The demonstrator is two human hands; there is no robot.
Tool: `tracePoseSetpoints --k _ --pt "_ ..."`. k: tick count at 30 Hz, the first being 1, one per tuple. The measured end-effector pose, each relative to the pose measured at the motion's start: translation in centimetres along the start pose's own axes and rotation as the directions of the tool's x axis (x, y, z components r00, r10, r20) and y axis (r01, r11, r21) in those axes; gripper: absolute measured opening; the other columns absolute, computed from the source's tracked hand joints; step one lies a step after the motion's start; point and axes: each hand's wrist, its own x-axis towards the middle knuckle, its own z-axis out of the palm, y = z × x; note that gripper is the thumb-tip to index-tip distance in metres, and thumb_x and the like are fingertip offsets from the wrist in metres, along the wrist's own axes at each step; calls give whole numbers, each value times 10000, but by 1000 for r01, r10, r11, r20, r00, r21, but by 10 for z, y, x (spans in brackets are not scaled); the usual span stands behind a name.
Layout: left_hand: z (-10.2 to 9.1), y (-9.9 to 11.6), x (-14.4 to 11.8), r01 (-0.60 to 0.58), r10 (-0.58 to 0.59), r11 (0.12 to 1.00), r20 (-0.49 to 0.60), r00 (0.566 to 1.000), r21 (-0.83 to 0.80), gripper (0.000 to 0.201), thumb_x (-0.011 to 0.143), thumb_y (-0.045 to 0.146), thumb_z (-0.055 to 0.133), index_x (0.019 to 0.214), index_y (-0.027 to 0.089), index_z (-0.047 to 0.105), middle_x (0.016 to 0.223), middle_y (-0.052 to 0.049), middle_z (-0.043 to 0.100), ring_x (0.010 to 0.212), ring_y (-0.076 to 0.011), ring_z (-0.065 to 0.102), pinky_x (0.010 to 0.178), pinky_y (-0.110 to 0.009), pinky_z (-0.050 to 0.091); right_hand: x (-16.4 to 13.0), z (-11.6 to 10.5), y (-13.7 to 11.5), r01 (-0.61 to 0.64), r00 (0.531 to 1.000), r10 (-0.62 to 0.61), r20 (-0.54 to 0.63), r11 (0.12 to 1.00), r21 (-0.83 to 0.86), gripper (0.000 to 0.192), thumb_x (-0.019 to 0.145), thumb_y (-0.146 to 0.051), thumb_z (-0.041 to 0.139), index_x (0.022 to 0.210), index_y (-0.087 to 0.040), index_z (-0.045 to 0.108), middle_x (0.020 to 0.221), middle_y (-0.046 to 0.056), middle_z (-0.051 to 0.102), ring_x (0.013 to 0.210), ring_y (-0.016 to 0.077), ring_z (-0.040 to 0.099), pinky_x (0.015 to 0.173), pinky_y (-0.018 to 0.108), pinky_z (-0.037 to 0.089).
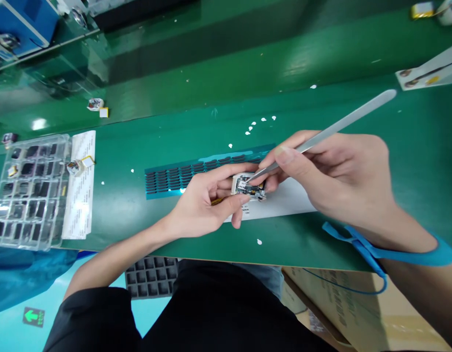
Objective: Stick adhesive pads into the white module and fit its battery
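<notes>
Head view, left hand (204, 203) gripping small module (248, 186), right hand (332, 176) pressing tweezers (321, 134) seemingly inside

Green bench (358, 63); tray (30, 193), perhaps pad-strip (182, 176)

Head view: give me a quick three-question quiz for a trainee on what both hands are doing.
1. True or false: the tweezers are in the right hand.
2. What does the left hand hold? A) the small device B) the clear tray C) a cup
3. Fill in: the strip of black pads lies on the ____ table.

Key: 1 true; 2 A; 3 green.
</notes>
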Motion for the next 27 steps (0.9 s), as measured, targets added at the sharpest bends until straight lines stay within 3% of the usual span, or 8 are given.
tracePoseSetpoints --k 10,27 --pt "4 -6 1 10 -12 996 -24 1000 -89 425 939 226 807 1334 138 675 771 18 702 559 -124 711 614 -253 620 1 -2 4 37 999 -36 25 999 -13 412 1076 -335 694 681 -239 759 804 9 769 625 99 690 549 233 545" --pt "6 -8 -1 -6 5 998 -29 1000 -65 390 971 199 741 1348 135 663 768 7 704 560 -120 704 602 -253 602 0 0 3 33 999 -32 31 999 -20 379 1093 -341 684 727 -261 741 800 -10 766 620 97 707 549 230 557"
